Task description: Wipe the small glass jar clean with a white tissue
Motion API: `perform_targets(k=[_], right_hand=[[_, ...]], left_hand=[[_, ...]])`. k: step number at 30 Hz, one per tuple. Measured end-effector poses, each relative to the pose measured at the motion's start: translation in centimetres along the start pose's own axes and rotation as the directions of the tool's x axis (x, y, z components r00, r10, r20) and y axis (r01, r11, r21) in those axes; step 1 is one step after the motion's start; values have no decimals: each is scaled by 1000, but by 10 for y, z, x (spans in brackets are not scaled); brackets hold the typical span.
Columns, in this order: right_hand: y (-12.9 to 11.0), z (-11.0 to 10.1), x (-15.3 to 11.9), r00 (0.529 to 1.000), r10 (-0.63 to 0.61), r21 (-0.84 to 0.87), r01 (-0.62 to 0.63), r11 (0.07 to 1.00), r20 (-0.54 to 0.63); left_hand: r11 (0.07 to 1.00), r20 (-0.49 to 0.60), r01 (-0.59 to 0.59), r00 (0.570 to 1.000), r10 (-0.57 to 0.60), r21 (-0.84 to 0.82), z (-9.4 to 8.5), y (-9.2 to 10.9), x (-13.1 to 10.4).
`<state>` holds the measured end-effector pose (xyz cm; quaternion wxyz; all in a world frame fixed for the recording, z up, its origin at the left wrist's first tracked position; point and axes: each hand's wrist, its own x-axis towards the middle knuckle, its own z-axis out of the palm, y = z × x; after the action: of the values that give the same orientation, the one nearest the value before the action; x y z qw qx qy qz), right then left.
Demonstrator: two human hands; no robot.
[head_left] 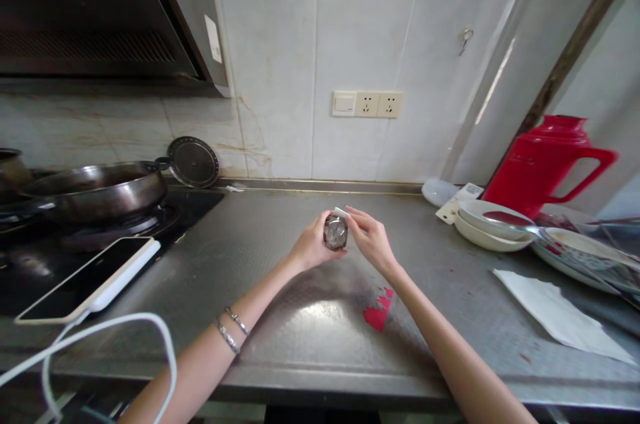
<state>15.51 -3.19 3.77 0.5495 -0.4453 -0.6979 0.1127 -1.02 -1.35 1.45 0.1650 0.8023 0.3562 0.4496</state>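
Note:
My left hand (313,242) is wrapped round a small clear glass container (335,232), held above the middle of the metal counter. One round, greyish face of it points toward me; whether that is its mouth or its base I cannot tell. At its upper right edge, my right hand (371,235) pinches a small white piece (341,212), perhaps folded paper or tissue, against the glass. Below the hands, torn red scraps (379,312) lie on the counter (300,304).
At left, a phone (90,277) with a white cable lies by the stove, where a steel pan (100,191) stands. A black round lid (193,162) leans on the wall. On the right are a red thermos (540,164), stacked bowls (487,237), plates and a white napkin (560,314).

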Motion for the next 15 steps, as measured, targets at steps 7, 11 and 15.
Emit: perform_targets(k=[7,11,15], right_hand=[[-4,1,-9,950,-310,-97,312,945,38],[-6,2,-11,933,-356,-98,360,928,53],[-9,3,-13,904,-421,-115,428,897,75]], left_hand=[[999,29,1,1000,0,-38,1,1,-1],[999,7,-6,1000,6,-52,1,1,0],[999,8,35,999,-34,-40,1,-1,0]])
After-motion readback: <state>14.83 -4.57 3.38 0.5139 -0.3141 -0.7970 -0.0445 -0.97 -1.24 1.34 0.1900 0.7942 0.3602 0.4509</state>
